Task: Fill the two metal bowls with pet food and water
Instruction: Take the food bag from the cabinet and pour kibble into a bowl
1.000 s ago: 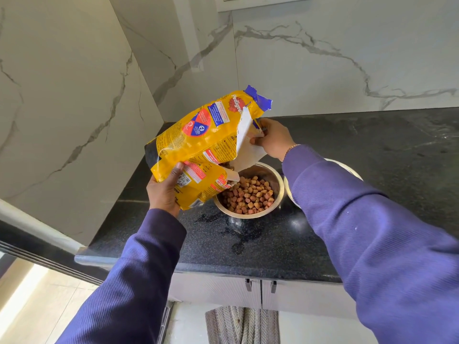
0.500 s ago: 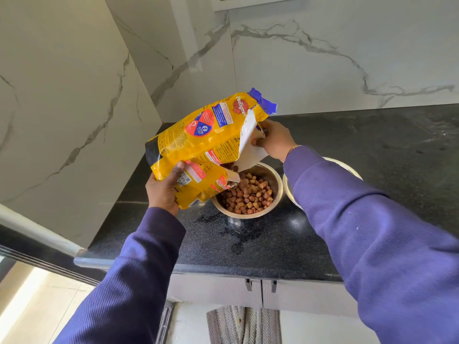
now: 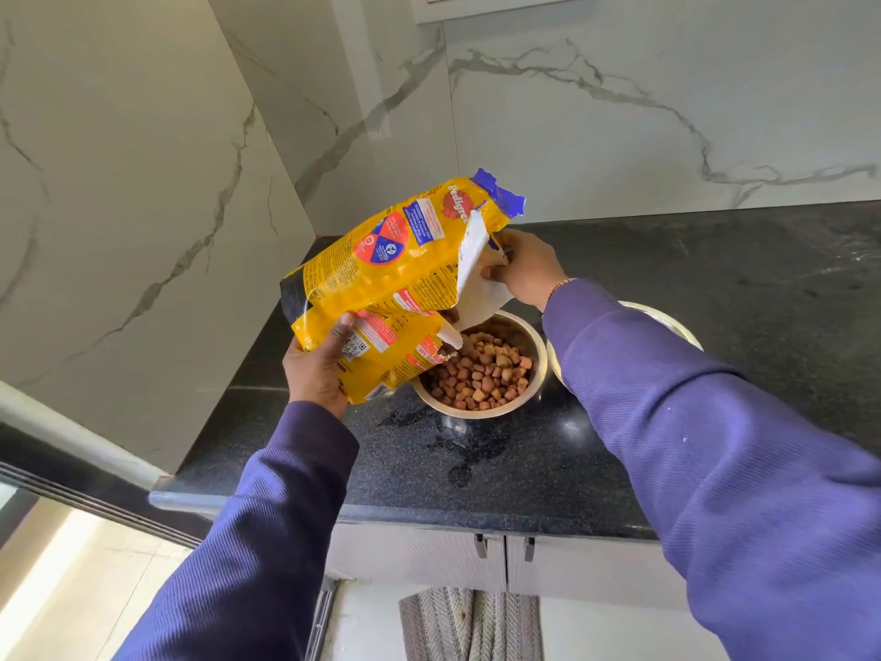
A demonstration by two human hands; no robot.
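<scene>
A yellow pet food bag (image 3: 381, 274) is tilted over the left metal bowl (image 3: 534, 345), its torn white-lined mouth just above the rim. Brown kibble (image 3: 481, 374) fills much of that bowl. My left hand (image 3: 317, 369) grips the bag's lower end from below. My right hand (image 3: 524, 269) pinches the torn flap at the bag's mouth. The second metal bowl (image 3: 667, 322) stands just to the right, mostly hidden behind my right sleeve, so its contents cannot be seen.
Both bowls stand on a black speckled stone counter (image 3: 476, 469) in a corner of white marble walls (image 3: 143, 183). Wet smears lie in front of the left bowl. Cabinet doors with handles (image 3: 481, 546) sit below the counter edge, and a striped cloth (image 3: 467, 622) hangs lower.
The bag has stayed tilted over the left bowl with both hands holding it, shifting only slightly. The kibble level has risen a little.
</scene>
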